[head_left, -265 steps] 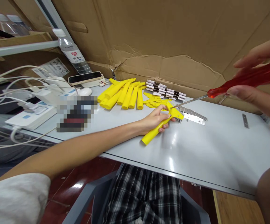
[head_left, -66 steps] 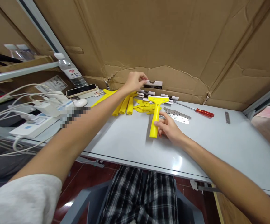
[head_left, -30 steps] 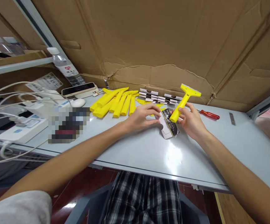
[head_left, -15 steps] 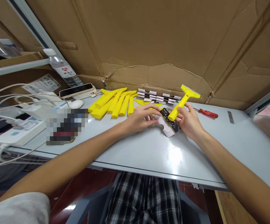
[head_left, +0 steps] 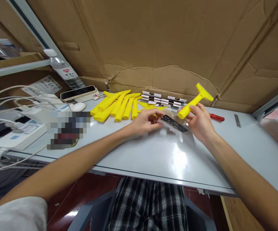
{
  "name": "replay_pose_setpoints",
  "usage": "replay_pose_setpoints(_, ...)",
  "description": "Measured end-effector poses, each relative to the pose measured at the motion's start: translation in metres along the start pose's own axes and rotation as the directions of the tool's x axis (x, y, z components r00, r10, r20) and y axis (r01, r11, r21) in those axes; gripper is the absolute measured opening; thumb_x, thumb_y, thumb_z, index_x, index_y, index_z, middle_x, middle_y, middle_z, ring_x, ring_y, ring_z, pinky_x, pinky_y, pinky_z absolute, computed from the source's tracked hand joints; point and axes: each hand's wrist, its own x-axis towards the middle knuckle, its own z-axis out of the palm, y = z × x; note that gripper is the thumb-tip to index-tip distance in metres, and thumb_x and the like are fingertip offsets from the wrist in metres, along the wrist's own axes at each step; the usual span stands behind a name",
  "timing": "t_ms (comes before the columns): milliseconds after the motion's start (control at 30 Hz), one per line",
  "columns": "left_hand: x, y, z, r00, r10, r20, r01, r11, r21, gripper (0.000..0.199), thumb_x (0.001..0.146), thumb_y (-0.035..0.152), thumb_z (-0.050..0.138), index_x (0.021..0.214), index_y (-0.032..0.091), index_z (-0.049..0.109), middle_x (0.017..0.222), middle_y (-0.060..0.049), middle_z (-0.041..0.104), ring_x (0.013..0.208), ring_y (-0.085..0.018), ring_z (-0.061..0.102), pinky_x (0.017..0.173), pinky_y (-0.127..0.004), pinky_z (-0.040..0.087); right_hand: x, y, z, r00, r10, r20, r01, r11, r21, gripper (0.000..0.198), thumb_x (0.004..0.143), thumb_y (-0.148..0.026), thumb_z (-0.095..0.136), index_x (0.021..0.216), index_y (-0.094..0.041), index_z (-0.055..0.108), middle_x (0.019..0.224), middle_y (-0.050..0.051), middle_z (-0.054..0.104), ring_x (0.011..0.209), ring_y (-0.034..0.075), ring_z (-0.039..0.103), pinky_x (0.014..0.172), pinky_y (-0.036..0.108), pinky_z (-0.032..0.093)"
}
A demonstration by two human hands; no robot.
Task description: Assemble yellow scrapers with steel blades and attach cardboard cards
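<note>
My right hand is closed on a yellow scraper, gripping its thick handle with the wide head tilted up and away to the right. Between both hands is a small black-and-white printed card box, slightly blurred by motion. My left hand pinches the left end of this box between thumb and fingers. Just left of that hand lies a row of yellow scraper handles. Behind the hands is a stack of flat black-and-white card boxes, with some yellow flat pieces beside it.
A red-handled screwdriver and a small metal blade lie right. Leftward are a phone, a white mouse, a power strip with cables and a water bottle. A cardboard wall closes off the back.
My right hand has moved right and slightly up with the scraper, away from the card box. The box has tipped to a flatter angle in my left hand.
</note>
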Motion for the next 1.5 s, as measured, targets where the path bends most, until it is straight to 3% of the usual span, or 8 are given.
replay_pose_setpoints(100,0.002,0.002,-0.002,0.999,0.008,0.044,-0.006,1.0,-0.03,0.017,0.088,0.033,0.078,0.085,0.018,0.072,0.085,-0.004,0.07,0.075,-0.015,0.063,0.07,-0.03,0.053,0.002,-0.006,-0.003,0.997,-0.075,-0.013,0.075,0.997,-0.013,0.06,0.073,-0.04,0.079,0.117,-0.026,0.04,0.115,0.001,0.067,0.102,0.018,0.071,0.085,0.035,0.064)
replay_pose_setpoints(367,0.002,0.005,0.008,0.999,-0.011,-0.044,0.001,0.972,-0.234,0.02,0.086,0.038,0.081,0.09,0.02,0.073,0.098,-0.007,0.077,0.099,-0.023,0.072,0.095,-0.044,0.058,-0.007,-0.002,-0.003,0.988,0.017,0.151,0.007,0.987,-0.158,0.066,0.07,-0.041,0.087,0.118,-0.026,0.044,0.105,0.001,0.072,0.099,0.019,0.072,0.095,0.04,0.061)
replay_pose_setpoints(500,-0.001,0.006,0.015,0.984,-0.109,-0.142,0.057,0.941,-0.333,0.028,0.081,0.039,0.086,0.086,0.018,0.068,0.094,-0.005,0.075,0.091,-0.02,0.072,0.089,-0.041,0.06,-0.01,0.001,-0.003,0.973,0.04,0.229,0.014,0.974,-0.228,0.066,0.071,-0.044,0.089,0.119,-0.025,0.048,0.105,0.002,0.073,0.096,0.019,0.073,0.099,0.042,0.06)
replay_pose_setpoints(633,-0.005,0.011,0.023,0.97,-0.194,-0.144,0.132,0.924,-0.359,0.032,0.078,0.039,0.089,0.087,0.017,0.066,0.098,-0.005,0.075,0.09,-0.02,0.072,0.088,-0.041,0.061,-0.013,0.001,0.0,0.963,0.083,0.255,-0.022,0.972,-0.235,0.068,0.07,-0.046,0.091,0.119,-0.024,0.049,0.108,0.004,0.073,0.09,0.02,0.073,0.092,0.041,0.062)
replay_pose_setpoints(800,-0.009,0.018,0.03,0.973,-0.16,-0.166,0.102,0.946,-0.308,0.043,0.07,0.032,0.093,0.104,0.018,0.07,0.109,-0.006,0.072,0.099,-0.022,0.07,0.088,-0.039,0.059,-0.021,0.006,0.005,0.944,0.134,0.301,-0.065,0.971,-0.229,0.065,0.075,-0.046,0.089,0.121,-0.023,0.049,0.112,0.006,0.073,0.086,0.019,0.073,0.078,0.035,0.063)
replay_pose_setpoints(1067,-0.012,0.017,0.036,0.937,-0.281,-0.205,0.184,0.901,-0.393,0.052,0.068,0.035,0.095,0.108,0.02,0.066,0.104,-0.004,0.073,0.094,-0.021,0.07,0.086,-0.039,0.06,-0.02,0.01,0.003,0.939,0.139,0.315,-0.059,0.967,-0.248,0.065,0.074,-0.048,0.09,0.123,-0.022,0.056,0.118,0.007,0.072,0.097,0.021,0.073,0.085,0.036,0.064)
replay_pose_setpoints(1300,-0.009,0.025,0.03,0.956,-0.19,-0.224,0.124,0.952,-0.278,0.044,0.073,0.033,0.092,0.108,0.02,0.071,0.107,-0.005,0.074,0.102,-0.023,0.069,0.094,-0.042,0.057,-0.014,0.0,-0.003,0.942,0.113,0.315,-0.017,0.956,-0.293,0.058,0.072,-0.044,0.091,0.118,-0.018,0.066,0.109,0.008,0.072,0.103,0.022,0.071,0.091,0.038,0.063)
replay_pose_setpoints(1500,-0.01,0.02,0.032,0.944,-0.27,-0.19,0.193,0.918,-0.347,0.05,0.07,0.036,0.094,0.109,0.02,0.066,0.1,-0.003,0.074,0.089,-0.02,0.07,0.08,-0.037,0.059,-0.014,0.003,-0.003,0.921,0.152,0.36,-0.005,0.925,-0.38,0.052,0.071,-0.046,0.091,0.11,-0.017,0.072,0.118,0.009,0.07,0.109,0.022,0.068,0.096,0.035,0.06)
